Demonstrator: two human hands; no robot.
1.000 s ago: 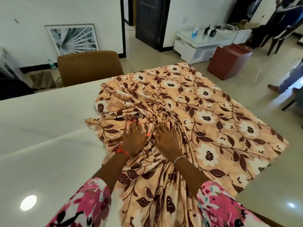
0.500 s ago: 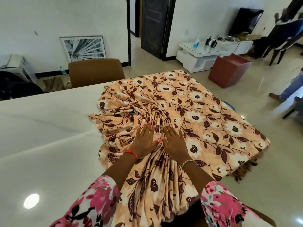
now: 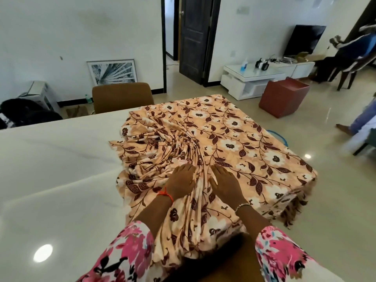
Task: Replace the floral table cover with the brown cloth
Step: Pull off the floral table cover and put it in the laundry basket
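A: Head view, hidden bits first. The floral table cover [image 3: 234, 143] drops off the table [image 3: 50, 159] edge at 5 and 6 o'clock, so its hem is out of sight. Below it, between your sleeves, sits a dark brown shape [image 3: 223, 259]; can't tell what it is. A blue rim [image 3: 278, 135] peeks out past the cover at 3 o'clock, mostly covered.

B: And your hands?

A: Your left hand [image 3: 181, 181] and right hand [image 3: 225, 183] lie side by side, palms down, fingers straight, pressing flat on the gathered cloth. Neither grips anything.

B: Where is the cover?

A: On the table's right part, centre out to 3 o'clock. It lies smooth and flat toward 1 and 3 o'clock, and is bunched into tight radiating pleats from centre to 9 o'clock.

B: Materials?

A: Soft peach fabric with cream flowers and dark brown leaves. The tabletop is glossy pale stone with faint veining, bare from 7 to 10 o'clock. A tan padded chair [image 3: 122, 96] with a rounded back stands at 11 o'clock.
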